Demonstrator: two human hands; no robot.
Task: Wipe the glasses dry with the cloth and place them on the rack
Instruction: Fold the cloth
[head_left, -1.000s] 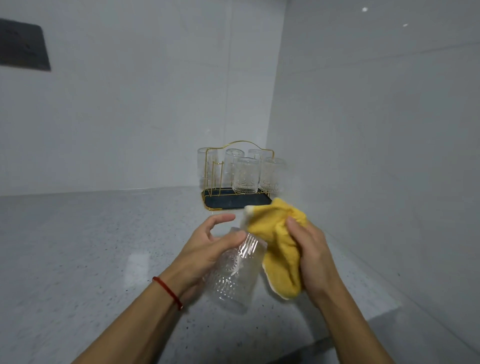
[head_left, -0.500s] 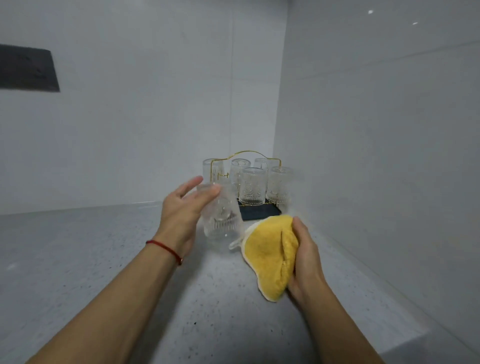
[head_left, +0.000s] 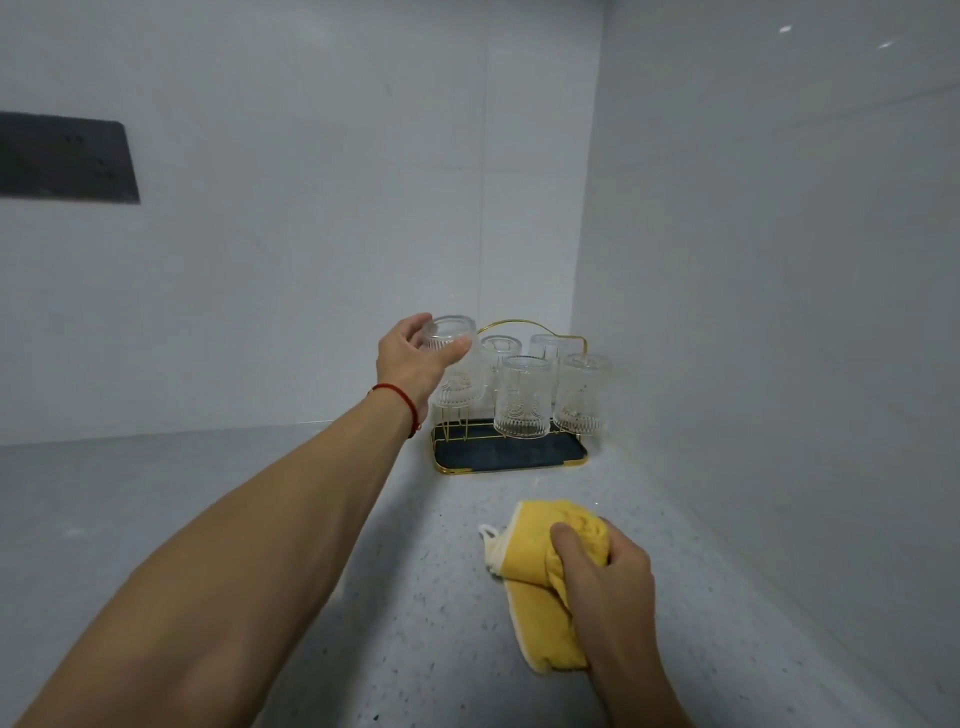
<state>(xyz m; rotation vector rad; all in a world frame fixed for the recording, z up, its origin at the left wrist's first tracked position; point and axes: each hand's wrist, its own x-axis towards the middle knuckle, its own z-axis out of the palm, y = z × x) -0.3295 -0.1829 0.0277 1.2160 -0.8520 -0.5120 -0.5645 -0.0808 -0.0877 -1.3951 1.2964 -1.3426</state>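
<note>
A gold wire rack (head_left: 535, 327) with a dark tray (head_left: 511, 453) stands in the counter's far corner. Several embossed clear glasses hang upside down on it, one at the front middle (head_left: 522, 397) and one at the right (head_left: 581, 393). My left hand (head_left: 410, 358) reaches out over the rack's left side and grips another upturned glass (head_left: 451, 364) by its base end, above a front-left post. Nearer to me, my right hand (head_left: 605, 577) grips a bunched yellow cloth (head_left: 535, 566) that lies on the counter.
The grey speckled counter (head_left: 208, 509) runs left from the rack. White walls close in behind and on the right, meeting right behind the rack. A dark wall panel (head_left: 67, 156) sits high on the left.
My left hand has carried the glass away from the cloth, turned it upside down and brought it over the rack. My right hand has lowered the cloth to the counter.
</note>
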